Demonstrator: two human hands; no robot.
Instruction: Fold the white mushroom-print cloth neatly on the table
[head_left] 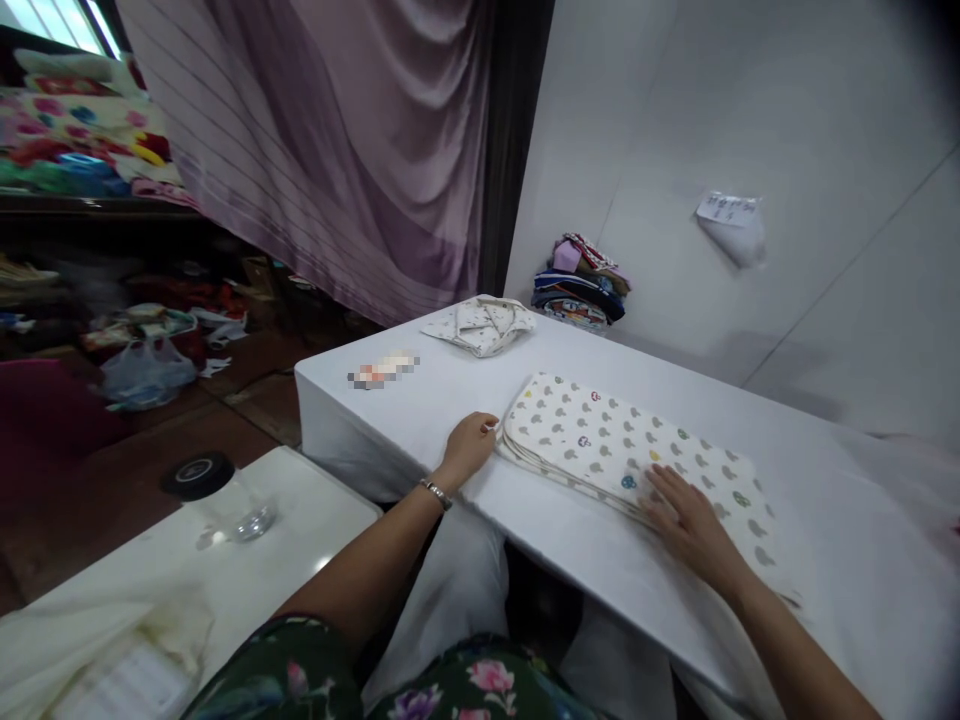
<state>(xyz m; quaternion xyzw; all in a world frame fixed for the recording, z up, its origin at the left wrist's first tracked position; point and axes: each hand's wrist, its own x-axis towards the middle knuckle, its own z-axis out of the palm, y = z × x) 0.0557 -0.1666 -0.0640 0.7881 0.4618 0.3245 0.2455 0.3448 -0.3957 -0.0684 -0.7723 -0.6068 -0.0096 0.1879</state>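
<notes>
A folded white cloth (600, 435) with small grey and coloured animal-head prints lies in layers on the white-covered table (570, 560). At its left end, my left hand (471, 447) is closed in a pinch, with a bit of white cloth edge at the fingertips. My right hand (686, 515) lies flat on top of the cloth toward its right part, fingers stretched out. Farther back sits another folded white cloth (484, 325) with a small print. A small blurred-out item (384, 370) rests near the table's left edge.
Against the wall stands a stack of folded fabrics (581, 285). A lower white table (292, 500) on the left holds a clear jar with a black lid (199, 475). A purple curtain (360, 130) hangs behind. Plastic bags (150, 372) and clutter lie on the floor.
</notes>
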